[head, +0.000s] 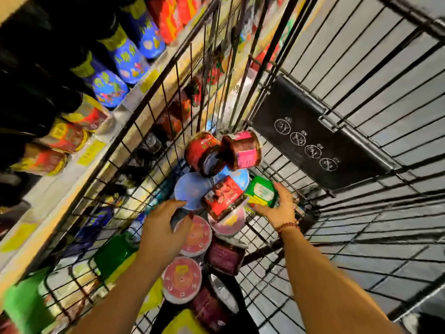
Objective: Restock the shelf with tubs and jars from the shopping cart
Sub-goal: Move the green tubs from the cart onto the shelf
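Observation:
Both my arms reach down into the black wire shopping cart [265, 227]. My left hand [163, 227] lies with fingers spread over a pink-lidded tub [197, 237], its fingertips at the edge of a blue-lidded tub [187, 189]. My right hand [279, 208] grips a green-lidded tub [261, 191]. Between the hands lies a red-labelled jar [224, 196] on its side. Two more jars, one red [202, 150] and one pink-labelled [243, 148], lie tipped at the far end. Another pink-lidded tub [181, 278] and a dark jar [226, 256] lie nearer me.
The shelf [72, 169] runs along the cart's left side, holding dark bottles with blue labels [130, 59] and red-and-yellow jars [67, 136]. The cart's black child-seat flap [313, 136] stands at the far end. Grey tiled floor shows through the wires on the right.

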Motion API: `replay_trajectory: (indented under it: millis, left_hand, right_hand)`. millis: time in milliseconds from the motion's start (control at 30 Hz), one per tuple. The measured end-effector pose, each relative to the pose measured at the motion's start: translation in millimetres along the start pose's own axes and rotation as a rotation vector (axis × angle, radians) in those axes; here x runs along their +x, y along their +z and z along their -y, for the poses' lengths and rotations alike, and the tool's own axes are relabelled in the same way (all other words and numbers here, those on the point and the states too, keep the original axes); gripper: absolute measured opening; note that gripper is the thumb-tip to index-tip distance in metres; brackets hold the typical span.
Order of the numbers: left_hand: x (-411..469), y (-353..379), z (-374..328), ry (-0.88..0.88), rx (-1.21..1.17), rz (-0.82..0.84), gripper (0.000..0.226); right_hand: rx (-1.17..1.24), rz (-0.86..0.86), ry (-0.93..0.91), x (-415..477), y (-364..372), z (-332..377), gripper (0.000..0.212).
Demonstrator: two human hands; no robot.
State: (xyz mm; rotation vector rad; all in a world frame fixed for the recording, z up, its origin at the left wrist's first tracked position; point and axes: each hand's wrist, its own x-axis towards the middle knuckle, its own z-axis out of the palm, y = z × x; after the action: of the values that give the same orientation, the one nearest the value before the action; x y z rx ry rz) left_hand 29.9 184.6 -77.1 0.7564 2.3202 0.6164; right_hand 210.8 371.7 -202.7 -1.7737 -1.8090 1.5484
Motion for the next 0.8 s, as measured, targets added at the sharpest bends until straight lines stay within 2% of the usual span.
replay_trajectory:
  millis: [133,233,300,400,467,533,600,733,800]
  left_hand:
    - [-3,11,1,-0.011,0.018,0.002,0.034]
    - [-7,16,5,-0.001,0.005,0.010,0.030]
    - [-10,14,5,-0.006,-0.003,0.023,0.031]
    - [-14,7,3,-0.001,-0.048,0.019,0.033]
    - [-17,-2,-1,-0.004,-0.093,0.017,0.033]
    - [-22,-9,-5,-0.004,-0.110,0.011,0.033]
    - [-28,-15,-10,-0.012,-0.102,0.017,0.034]
    - [-44,-31,-15,0.003,-0.129,0.027,0.033]
    - [-53,-43,-18,0.046,-0.135,0.003,0.030]
  right_hand:
    - [-0.086,0.093,-0.079,10,-5,-5,0.098]
    - [-0.107,0.123,-0.067,12,-6,-4,0.097]
    - [-0.094,0.094,-0.047,11,-5,-2,0.096]
    - [0.011,-0.060,0.065,10,0,-8,0.099]
    - [0.192,-0.204,0.183,-1,-3,6,0.092]
    - [0.443,-0.321,0.294,-16,-6,26,0.073]
    - [0.647,-0.398,0.325,-32,-7,39,0.067]
    - [0.932,-0.436,0.301,-72,-7,68,0.068]
    - [1.083,-0.393,0.274,-96,-13,84,0.055]
